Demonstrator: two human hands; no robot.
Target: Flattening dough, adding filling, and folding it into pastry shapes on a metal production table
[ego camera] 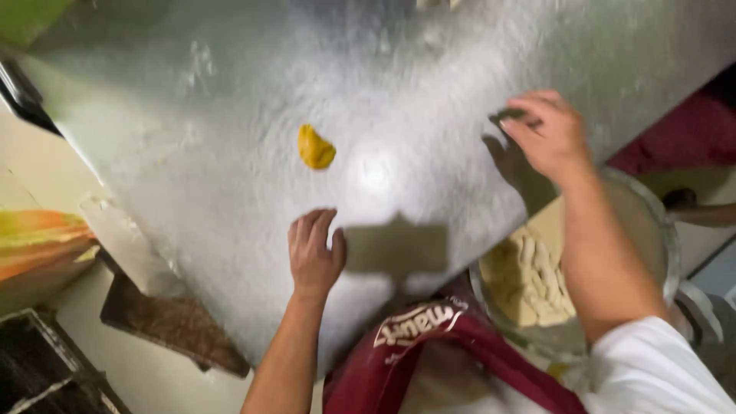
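A small yellow lump of dough (315, 148) lies on a floured steel worktable (230, 100). My left hand (313, 253) rests flat on the table below the lump, fingers together, holding nothing. At the table's right side my right hand (546, 134) hovers with a small dark object (509, 116) pinched at its fingertips; what it is cannot be told. Under my right forearm sits a round metal bowl (653, 218) holding several pale shaped dough pieces (533, 280).
I wear a dark red apron (429, 345) and a white sleeve (659, 368). An orange and yellow object (38, 238) lies at the left beside the table. A dark wooden board (169, 322) sits below the table's left edge. Dark red cloth (682, 138) shows at right.
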